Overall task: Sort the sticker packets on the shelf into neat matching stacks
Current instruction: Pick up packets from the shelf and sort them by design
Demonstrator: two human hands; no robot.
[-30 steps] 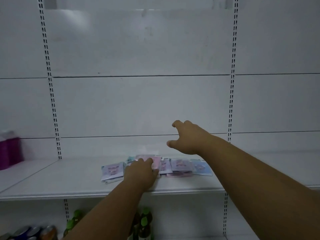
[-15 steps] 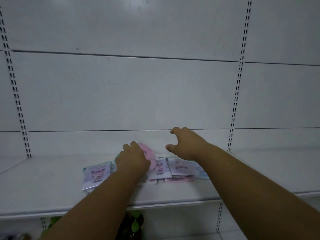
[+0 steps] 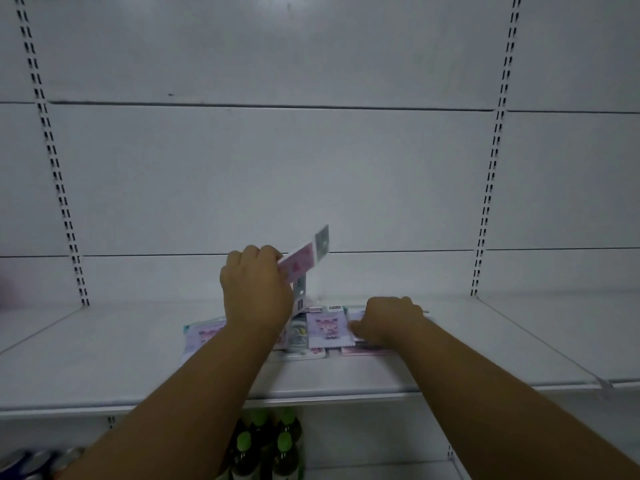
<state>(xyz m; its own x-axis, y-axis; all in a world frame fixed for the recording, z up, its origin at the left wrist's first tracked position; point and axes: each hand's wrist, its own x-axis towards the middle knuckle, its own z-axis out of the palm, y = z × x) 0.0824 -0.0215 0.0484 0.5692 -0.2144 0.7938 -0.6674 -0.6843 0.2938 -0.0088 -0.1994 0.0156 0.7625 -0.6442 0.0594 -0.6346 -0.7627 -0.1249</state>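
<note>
Several sticker packets lie in a loose row on the white shelf. My left hand holds a pink packet lifted off the row and tilted up to the right; a second packet edge hangs just below it. A lilac packet lies flat in the middle, with a pale packet at the left end. My right hand is down on the packets at the right end of the row, fingers curled over them, and hides most of them. A pink packet edge shows below that hand.
The shelf runs wide to both sides of the packets, backed by a white panel wall with slotted uprights. Green-capped bottles stand on the level below, and cans show at the bottom left.
My left hand has risen from the row with the pink packet in it. My right hand has dropped from mid-air onto the packets at the right end. The camera moved closer.
</note>
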